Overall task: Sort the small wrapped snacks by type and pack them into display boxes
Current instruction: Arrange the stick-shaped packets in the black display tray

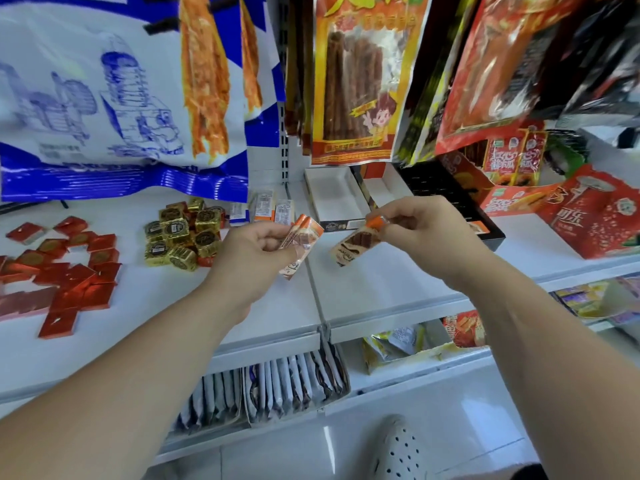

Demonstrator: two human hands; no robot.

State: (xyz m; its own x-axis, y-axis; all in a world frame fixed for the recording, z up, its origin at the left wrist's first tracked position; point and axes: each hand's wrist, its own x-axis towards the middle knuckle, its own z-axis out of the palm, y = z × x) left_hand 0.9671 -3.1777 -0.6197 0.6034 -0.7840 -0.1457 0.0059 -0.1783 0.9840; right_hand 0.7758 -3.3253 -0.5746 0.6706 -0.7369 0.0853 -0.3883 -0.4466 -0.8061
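the right hand (424,225) pinches one wafer bar (356,244) by its orange end, so the bar hangs with its long axis slanting down toward the left hand (254,249), which is closed around a small bunch of the same bars (300,241). the open white display box (334,197) sits on the shelf (381,282) just behind and between both hands — slightly nearer the right one, so that hand looks better placed to drop its bar in lengthwise.

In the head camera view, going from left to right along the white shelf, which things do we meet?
Red square packets → gold foil candies → left hand holding orange wafer packets → right hand holding one wafer packet → black display box → red bag.
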